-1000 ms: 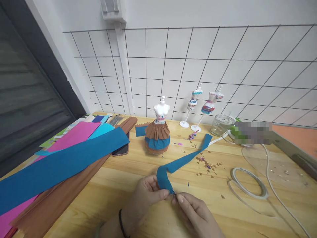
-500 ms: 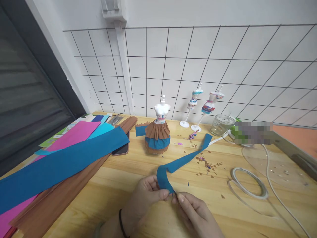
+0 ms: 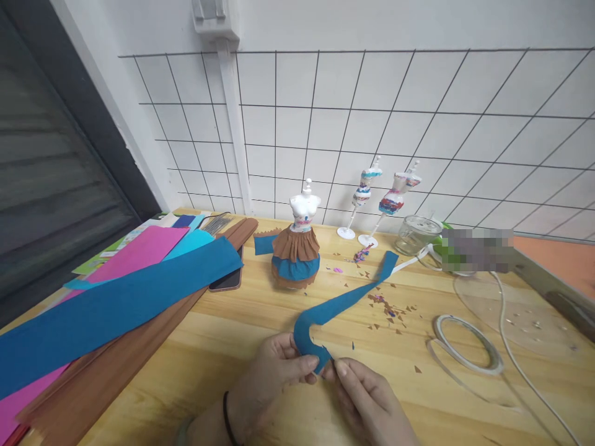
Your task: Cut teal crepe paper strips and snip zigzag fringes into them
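Observation:
A long blue crepe paper strip (image 3: 344, 302) runs across the table and curls up toward me at its near end. My left hand (image 3: 283, 365) pinches that curled end between thumb and fingers. Close on its right, my right hand (image 3: 365, 390) has thumb and forefinger closed at the strip's tip; a thin dark edge shows there, and I cannot make out whether it is a fold of paper. Beyond the hands stands a small white dress form (image 3: 304, 207) wearing a brown and blue ruffled paper skirt (image 3: 296, 254).
Blue, pink and brown paper sheets (image 3: 125, 303) lie on the left, partly over a phone (image 3: 227, 279). Two painted dress forms (image 3: 393, 201) and a glass jar (image 3: 418, 234) stand by the wall. Paper scraps (image 3: 390, 306), a tape roll (image 3: 468, 344) and a cable (image 3: 520, 365) lie right.
The strip's near end has turned slightly, and its curl looks rounder between my hands. My right fingers have shifted a little to the right. Everything else stays in place.

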`<state>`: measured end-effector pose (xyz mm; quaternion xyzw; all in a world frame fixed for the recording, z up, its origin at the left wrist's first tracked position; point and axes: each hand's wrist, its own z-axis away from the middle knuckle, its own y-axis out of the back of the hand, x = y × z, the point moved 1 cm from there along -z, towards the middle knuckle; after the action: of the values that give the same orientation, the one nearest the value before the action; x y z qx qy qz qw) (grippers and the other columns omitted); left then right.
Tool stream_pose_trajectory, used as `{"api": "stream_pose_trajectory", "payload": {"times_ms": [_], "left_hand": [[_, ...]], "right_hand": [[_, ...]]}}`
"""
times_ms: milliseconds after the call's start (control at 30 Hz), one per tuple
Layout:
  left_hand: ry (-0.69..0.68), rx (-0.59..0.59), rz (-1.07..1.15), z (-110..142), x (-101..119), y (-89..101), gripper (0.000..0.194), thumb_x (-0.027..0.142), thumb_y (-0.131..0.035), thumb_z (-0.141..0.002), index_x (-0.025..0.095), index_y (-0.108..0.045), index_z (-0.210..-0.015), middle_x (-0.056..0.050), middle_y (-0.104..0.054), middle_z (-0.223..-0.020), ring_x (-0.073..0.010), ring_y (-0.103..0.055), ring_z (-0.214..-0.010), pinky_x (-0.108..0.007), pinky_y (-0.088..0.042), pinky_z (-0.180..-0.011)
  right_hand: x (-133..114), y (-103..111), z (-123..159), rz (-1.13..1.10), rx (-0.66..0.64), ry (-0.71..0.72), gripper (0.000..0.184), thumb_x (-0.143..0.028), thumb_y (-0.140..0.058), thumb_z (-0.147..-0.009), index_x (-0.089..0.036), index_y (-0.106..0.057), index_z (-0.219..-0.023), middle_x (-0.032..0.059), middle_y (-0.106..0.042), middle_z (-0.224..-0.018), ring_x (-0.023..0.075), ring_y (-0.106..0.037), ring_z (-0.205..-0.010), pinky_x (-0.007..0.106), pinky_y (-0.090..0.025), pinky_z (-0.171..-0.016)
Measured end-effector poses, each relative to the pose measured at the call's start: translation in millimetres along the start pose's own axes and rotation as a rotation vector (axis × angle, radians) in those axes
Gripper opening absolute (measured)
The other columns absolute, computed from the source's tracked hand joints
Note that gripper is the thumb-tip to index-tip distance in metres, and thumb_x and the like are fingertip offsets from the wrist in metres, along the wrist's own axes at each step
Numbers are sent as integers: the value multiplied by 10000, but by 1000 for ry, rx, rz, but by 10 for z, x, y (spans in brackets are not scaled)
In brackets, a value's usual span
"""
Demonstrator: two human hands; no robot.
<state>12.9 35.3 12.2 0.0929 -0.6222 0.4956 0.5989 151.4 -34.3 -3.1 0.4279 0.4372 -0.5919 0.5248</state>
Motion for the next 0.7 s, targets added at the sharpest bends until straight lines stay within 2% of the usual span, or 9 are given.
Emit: {"api": "stream_pose_trajectory", "payload": {"times_ms": [100, 233, 333, 500, 600, 700], "left_hand": [[34, 2, 8, -3, 10, 6, 192, 242, -715, -632, 103, -666, -756, -77, -659, -723, -129, -557, -660, -233, -401, -617], [38, 46, -5, -8, 32, 16, 213, 250, -727, -613, 107, -659, -755, -65, -654, -697, -122, -554, -634, -229, -405, -603], [-5, 56, -31, -16, 39, 29, 206, 254, -723, -615, 113, -642, -742, -44, -635, -662, -106, -533, -595, -224, -404, -578], [-27, 69, -80, -11, 31, 45, 246, 240, -728, -602, 121, -613, -784, -28, -615, -679, -116, -540, -616, -229, -418, -579], [-36, 53, -112, 7, 49, 29, 204, 219, -703, -622, 117, -602, -767, -26, -612, -668, -121, -548, -621, -247, -427, -618], [-42, 26, -152, 20, 72, 11, 159, 198, -678, -637, 119, -593, -745, -33, -623, -674, -130, -559, -637, -255, -428, -638]], "right_hand": [[21, 1, -1, -4, 23, -4, 460, -604, -455, -767, -161, -576, -745, -92, -228, -482, 72, -159, -417, 208, -101, -391], [-1, 19, -3, -32, 49, -27, 451, -614, -474, -748, -173, -547, -690, -83, -260, -498, 76, -198, -439, 200, -141, -403], [-30, 32, 2, -79, 9, -26, 419, -582, -496, -757, -173, -540, -678, -79, -259, -523, 79, -209, -462, 201, -140, -413], [-19, 35, 30, -111, -83, -92, 401, -558, -501, -770, -165, -586, -768, -84, -235, -508, 82, -177, -459, 215, -104, -420], [3, 23, 44, -119, -134, -133, 389, -545, -494, -783, -169, -594, -785, -74, -252, -525, 88, -195, -474, 214, -120, -429], [16, 13, 59, -148, -117, -151, 379, -537, -522, -770, -166, -597, -754, -59, -284, -561, 90, -221, -501, 203, -170, -436]]}}
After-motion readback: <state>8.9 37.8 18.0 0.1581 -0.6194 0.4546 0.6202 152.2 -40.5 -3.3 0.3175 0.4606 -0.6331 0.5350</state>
